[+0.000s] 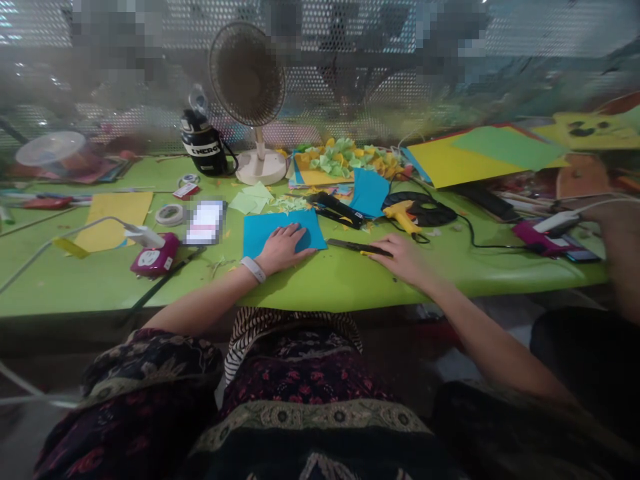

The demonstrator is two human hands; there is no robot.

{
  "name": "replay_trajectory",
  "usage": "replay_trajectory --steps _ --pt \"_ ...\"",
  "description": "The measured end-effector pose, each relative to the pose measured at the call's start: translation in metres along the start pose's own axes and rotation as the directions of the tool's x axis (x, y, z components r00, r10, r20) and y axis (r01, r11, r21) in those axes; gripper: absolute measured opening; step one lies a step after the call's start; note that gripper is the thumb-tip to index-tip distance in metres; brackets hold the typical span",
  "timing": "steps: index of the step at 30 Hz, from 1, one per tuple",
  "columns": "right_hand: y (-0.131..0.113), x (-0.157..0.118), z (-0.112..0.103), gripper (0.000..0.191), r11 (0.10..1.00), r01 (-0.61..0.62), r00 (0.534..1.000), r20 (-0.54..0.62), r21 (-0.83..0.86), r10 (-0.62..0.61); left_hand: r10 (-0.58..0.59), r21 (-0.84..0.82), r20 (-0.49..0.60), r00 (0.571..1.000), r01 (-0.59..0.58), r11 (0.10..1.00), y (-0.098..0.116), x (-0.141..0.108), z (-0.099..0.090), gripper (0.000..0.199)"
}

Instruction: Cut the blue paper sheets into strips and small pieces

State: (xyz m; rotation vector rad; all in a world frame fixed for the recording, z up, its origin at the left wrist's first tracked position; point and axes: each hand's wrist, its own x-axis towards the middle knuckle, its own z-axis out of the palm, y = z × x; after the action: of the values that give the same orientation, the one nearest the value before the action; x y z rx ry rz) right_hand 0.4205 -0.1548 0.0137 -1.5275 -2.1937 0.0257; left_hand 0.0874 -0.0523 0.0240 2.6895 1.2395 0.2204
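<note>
- By the left hand (284,248), a blue sheet (256,232) is being held against the green table (340,290) at the near edge, directly before the person; its lower middle is being covered by the palm.
- The left fingers are being held straight and slightly spread, palm down, with the sheet lying under them rather than being pinched; a pale band (253,269) is being worn on that wrist.
- By the right hand (404,259), a bladed tool (357,247) is being gripped at its dark handle, the fingers being curled closely around it.
- The blade is being pointed leftward, its tip lying just beside the sheet's right edge; whether the two are touching cannot be told.
- Beyond the tool, a long black object (337,209) is being seen near a second blue sheet (371,193); a yellow glue gun (401,215) is being rested against a black disc (436,208).
- To the left of the sheet, a phone (204,223) is being flanked by a tape roll (170,223) and a purple adapter (156,257).
- Farther back, cut paper pieces (350,158) are being heaped to the right of a fan (249,73).
- At the far right, another person's arm (625,240) is being partly shown.
</note>
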Motion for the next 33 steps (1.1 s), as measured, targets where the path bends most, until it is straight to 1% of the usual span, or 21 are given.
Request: replay_trajectory --steps 22,33 --pt "-0.0003 0.0012 0.0017 0.03 1.0 -0.012 1.0 -0.002 0.014 0.012 0.008 0.012 0.0 1.0 -0.008 1.0 -0.0025 0.0005 0.005 0.077" --pt "0.0008 0.0008 0.002 0.029 1.0 -0.02 1.0 0.004 0.013 0.02 -0.005 0.016 0.015 1.0 0.005 1.0 0.0002 -0.0004 0.002 0.079"
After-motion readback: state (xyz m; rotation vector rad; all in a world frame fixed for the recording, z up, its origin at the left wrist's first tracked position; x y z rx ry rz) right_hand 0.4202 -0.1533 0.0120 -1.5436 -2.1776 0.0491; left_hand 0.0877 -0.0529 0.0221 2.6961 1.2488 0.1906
